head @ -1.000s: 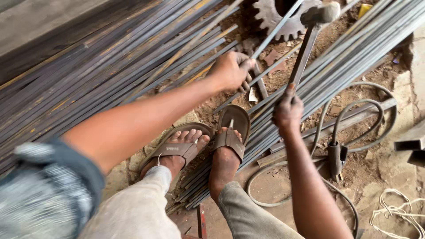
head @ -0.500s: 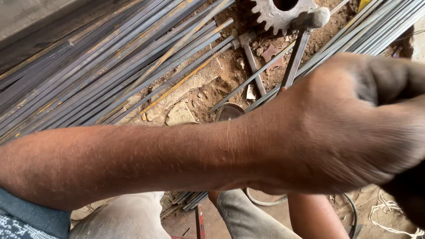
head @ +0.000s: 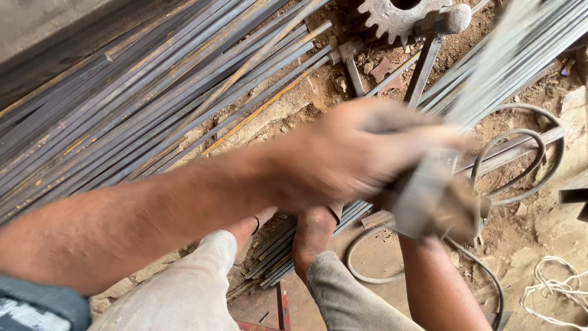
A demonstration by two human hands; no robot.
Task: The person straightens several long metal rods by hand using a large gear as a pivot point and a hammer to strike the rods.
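Steel is what the moment turns on: a grey, dull block of metal, smeared by motion blur, that looks like a hammer head or a thick bar end, though the blur hides its exact shape. It sits just below the toothed gear wheel, well apart from it, and above the sandalled foot.

From the block a bundle of thin grey steel rods fans up and to the right of the gear wheel, also streaked by movement.

Left hand: it crosses the view below the gear wheel, fingers curled and clenched around the upper part of the blurred block. Right hand: lower, just right of the block and touching it, seemingly wrapped on its underside; the blur keeps me from telling how tightly it is closed.

Directly under the gear wheel a long-handled hammer leans, its head beside the teeth. To the left of the gear wheel lie many long flat steel bars, grey with rusty yellow streaks, on the dirt floor. A loop of bent wire lies to the lower right of the gear wheel.
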